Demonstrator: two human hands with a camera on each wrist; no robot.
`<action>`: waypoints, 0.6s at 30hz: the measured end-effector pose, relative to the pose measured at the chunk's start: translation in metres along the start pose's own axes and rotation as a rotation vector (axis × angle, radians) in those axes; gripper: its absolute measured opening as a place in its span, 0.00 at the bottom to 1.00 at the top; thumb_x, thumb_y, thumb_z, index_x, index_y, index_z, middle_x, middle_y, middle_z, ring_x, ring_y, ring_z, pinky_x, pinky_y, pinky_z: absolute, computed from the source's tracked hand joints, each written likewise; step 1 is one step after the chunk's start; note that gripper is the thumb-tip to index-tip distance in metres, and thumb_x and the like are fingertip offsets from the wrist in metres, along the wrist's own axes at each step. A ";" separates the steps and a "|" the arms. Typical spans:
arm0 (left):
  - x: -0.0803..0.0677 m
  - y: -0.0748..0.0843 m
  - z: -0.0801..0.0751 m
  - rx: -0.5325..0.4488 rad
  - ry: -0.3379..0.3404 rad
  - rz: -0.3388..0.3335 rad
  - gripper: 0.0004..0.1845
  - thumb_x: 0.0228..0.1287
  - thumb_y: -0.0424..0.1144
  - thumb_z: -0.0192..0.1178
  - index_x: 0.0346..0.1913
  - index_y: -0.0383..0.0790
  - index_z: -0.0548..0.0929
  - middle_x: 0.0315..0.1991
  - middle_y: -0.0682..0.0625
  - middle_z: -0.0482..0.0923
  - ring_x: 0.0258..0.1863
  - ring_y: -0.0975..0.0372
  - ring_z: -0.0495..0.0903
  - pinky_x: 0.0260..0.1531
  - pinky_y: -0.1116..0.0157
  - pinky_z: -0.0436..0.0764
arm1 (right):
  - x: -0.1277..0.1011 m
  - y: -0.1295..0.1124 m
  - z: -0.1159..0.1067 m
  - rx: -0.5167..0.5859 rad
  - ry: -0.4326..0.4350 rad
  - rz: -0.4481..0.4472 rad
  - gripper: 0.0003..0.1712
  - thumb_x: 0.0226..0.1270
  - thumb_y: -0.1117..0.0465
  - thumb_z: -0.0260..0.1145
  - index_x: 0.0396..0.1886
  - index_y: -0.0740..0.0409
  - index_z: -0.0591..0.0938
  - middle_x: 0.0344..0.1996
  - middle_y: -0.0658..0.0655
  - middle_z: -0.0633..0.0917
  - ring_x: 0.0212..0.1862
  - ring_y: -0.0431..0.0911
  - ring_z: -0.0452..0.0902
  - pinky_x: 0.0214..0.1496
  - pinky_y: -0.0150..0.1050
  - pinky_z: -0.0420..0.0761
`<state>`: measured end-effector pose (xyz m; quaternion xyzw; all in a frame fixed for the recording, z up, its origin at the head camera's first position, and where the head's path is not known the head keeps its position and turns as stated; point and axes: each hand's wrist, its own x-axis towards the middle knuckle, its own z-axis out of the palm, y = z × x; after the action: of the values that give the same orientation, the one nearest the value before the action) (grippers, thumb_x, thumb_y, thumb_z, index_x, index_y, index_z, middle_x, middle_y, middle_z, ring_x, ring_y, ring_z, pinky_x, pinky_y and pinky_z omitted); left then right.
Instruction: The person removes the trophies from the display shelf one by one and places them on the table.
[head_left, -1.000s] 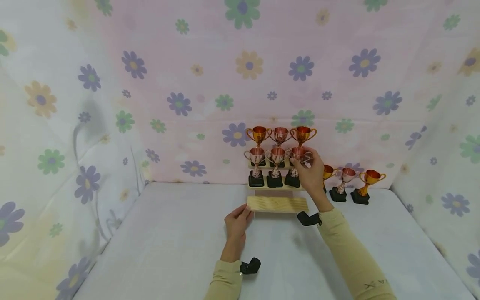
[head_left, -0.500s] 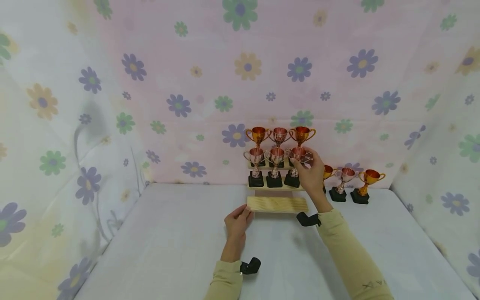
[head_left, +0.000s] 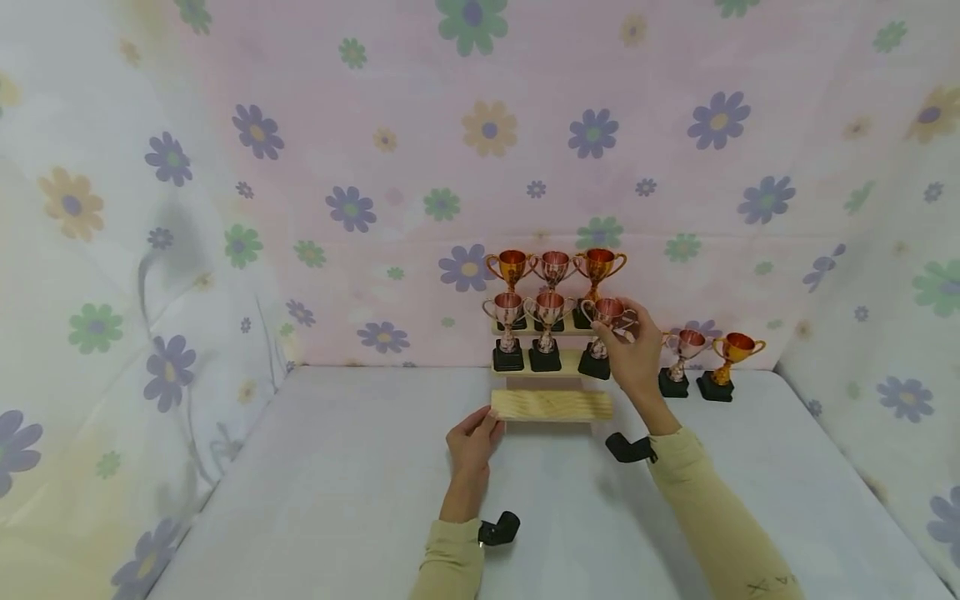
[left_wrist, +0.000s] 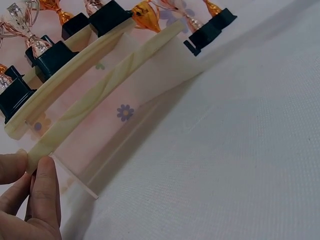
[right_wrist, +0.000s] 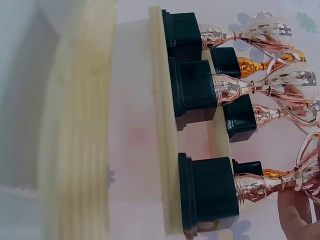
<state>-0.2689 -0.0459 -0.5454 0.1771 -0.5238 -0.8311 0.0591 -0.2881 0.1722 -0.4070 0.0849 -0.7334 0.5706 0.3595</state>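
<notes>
A three-step wooden stand (head_left: 551,406) stands at the back of the white table. Its top step carries three small trophies (head_left: 553,267), and the middle step carries two (head_left: 527,312). My right hand (head_left: 618,329) pinches the cup of a third silver trophy (head_left: 609,315), whose black base (right_wrist: 215,195) sits at the right end of the middle step (right_wrist: 160,125), apart from its neighbours. My left hand (head_left: 487,421) grips the left end of the bare bottom step (left_wrist: 115,90) between thumb and finger (left_wrist: 46,182).
Two more trophies, silver (head_left: 684,354) and gold (head_left: 729,357), stand on the table right of the stand. Flowered cloth walls (head_left: 487,167) close in the back and both sides. White table surface (head_left: 337,483) stretches in front of and left of the stand.
My right hand has shifted the trophy it holds to the right along the middle step, away from the other two. The left hand has stayed on the bottom step.
</notes>
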 end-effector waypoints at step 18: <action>-0.001 -0.001 0.000 0.013 0.007 0.002 0.15 0.70 0.24 0.61 0.56 0.19 0.80 0.48 0.34 0.80 0.38 0.61 0.85 0.45 0.67 0.89 | -0.032 0.049 -0.075 0.146 -0.208 -0.226 0.36 0.49 0.93 0.66 0.61 0.77 0.74 0.57 0.50 0.81 0.57 0.38 0.81 0.54 0.28 0.84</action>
<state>-0.2680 -0.0453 -0.5456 0.1799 -0.5292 -0.8270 0.0603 -0.2591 0.2470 -0.4584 0.2516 -0.7090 0.5665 0.3362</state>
